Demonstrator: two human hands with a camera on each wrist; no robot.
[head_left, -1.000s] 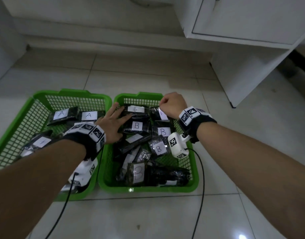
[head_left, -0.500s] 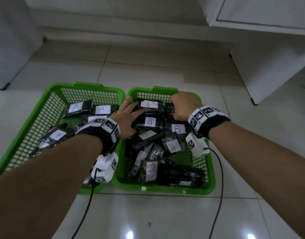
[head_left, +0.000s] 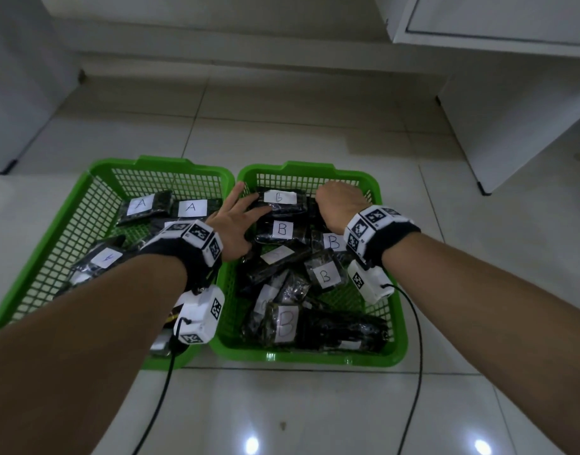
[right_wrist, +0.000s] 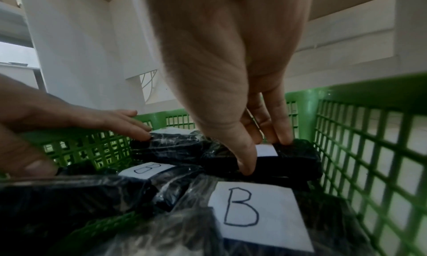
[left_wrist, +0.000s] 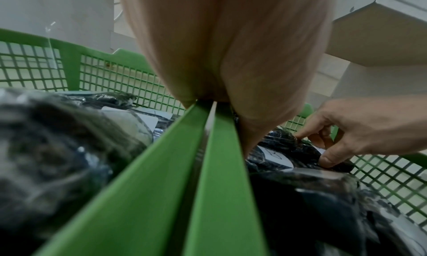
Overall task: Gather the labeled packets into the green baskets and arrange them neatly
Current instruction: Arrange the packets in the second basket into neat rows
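B packets (head_left: 282, 229) fill right basket (head_left: 401, 326); A packets (head_left: 191, 207), seemingly, left basket (head_left: 36, 261).

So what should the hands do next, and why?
Probably the right hand should settle the black plastic packet it pinches into the far corner of the right green mesh basket, while the left hand steadies the neighbouring B-labelled packet; nearer packets lie jumbled.

Both forearms are bare, with no sleeves. Each wrist wears a black band (head_left: 190, 257) ringed with white blocks printed with black square markers. A white camera box (head_left: 200, 315) hangs under the left wrist, lower centre; another (head_left: 369, 284) hangs under the right. 1 black cable (head_left: 157, 408) trails from each.
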